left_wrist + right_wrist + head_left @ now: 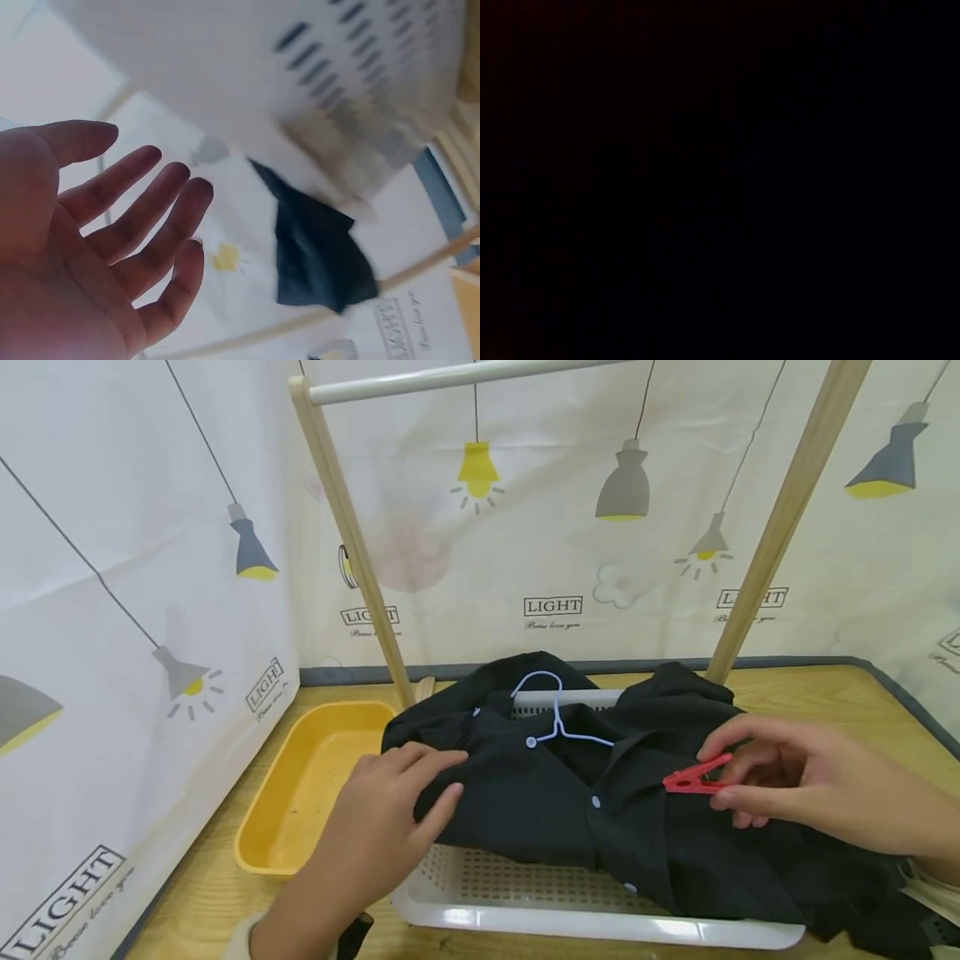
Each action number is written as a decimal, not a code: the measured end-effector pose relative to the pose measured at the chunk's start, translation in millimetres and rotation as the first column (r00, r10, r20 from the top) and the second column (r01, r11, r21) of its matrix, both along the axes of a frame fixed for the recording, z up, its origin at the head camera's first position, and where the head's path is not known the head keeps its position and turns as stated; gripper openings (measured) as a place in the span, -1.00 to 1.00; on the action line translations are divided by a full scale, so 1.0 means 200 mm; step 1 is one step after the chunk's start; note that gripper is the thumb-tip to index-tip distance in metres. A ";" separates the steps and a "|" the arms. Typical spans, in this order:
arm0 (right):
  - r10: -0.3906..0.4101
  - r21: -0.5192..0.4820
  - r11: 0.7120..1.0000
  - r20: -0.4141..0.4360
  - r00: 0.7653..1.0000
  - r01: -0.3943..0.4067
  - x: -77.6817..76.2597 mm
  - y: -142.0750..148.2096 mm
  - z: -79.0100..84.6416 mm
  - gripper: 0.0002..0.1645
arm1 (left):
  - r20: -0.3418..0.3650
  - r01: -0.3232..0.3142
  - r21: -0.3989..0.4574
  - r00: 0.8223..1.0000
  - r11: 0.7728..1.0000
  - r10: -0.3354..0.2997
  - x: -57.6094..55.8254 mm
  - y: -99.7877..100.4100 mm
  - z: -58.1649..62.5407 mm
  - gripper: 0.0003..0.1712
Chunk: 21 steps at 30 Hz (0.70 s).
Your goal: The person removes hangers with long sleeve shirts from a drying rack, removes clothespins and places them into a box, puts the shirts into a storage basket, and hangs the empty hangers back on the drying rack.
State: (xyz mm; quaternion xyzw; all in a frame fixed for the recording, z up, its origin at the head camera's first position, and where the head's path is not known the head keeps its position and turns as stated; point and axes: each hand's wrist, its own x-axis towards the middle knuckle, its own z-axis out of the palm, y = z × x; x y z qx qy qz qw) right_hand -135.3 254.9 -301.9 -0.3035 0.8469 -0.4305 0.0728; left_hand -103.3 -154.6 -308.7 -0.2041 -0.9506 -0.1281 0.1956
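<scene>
A black shirt (540, 797) with pale buttons lies across a white perforated basket (600, 927), its collar toward the back. A light-blue hanger (558, 714) sits in the neck opening, hook up. In the head view my right hand (817, 785) pinches a red clothespin (693, 777) between thumb and fingers, over the shirt's right side. My left hand (397, 810) is at the shirt's left side, fingers loosely spread and holding nothing. The left wrist view shows that hand (127, 240) with relaxed fingers, near a dark shirt part (319, 251). The right wrist view is black.
A yellow tray (307, 793) stands on the wooden table (195, 893) left of the basket. Behind, a rack with wooden posts (352, 535) carries a white crossbar (450, 377). Lamp-printed sheets (540, 552) enclose the back and sides.
</scene>
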 end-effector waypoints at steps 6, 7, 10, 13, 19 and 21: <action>0.106 0.033 0.994 0.025 0.994 -0.106 -0.02 -0.07 0.03 -0.53 | -0.006 0.116 -0.063 0.993 0.991 -0.116 0.01 0.06 0.06 -0.65; 0.125 0.031 0.992 0.029 0.992 -0.126 -0.02 -0.08 0.03 -0.53 | 0.004 0.128 -0.078 0.992 0.989 -0.128 0.01 0.07 0.07 -0.65; 0.164 0.023 0.986 0.045 0.985 -0.165 -0.03 -0.11 0.03 -0.54 | 0.042 0.159 -0.122 0.987 0.980 -0.155 0.00 0.10 0.09 -0.66; 0.190 0.012 0.981 0.062 0.980 -0.191 -0.03 -0.15 0.04 -0.56 | 0.071 0.195 -0.148 0.980 0.970 -0.186 0.00 0.11 0.10 -0.66; 0.243 -0.012 0.970 0.086 0.966 -0.243 -0.03 -0.23 0.05 -0.59 | 0.099 0.274 -0.181 0.960 0.945 -0.260 0.00 0.17 0.13 -0.65; 0.253 -0.013 0.968 0.083 0.964 -0.253 -0.03 -0.25 0.05 -0.60 | 0.112 0.298 -0.204 0.953 0.932 -0.280 0.00 0.19 0.14 -0.64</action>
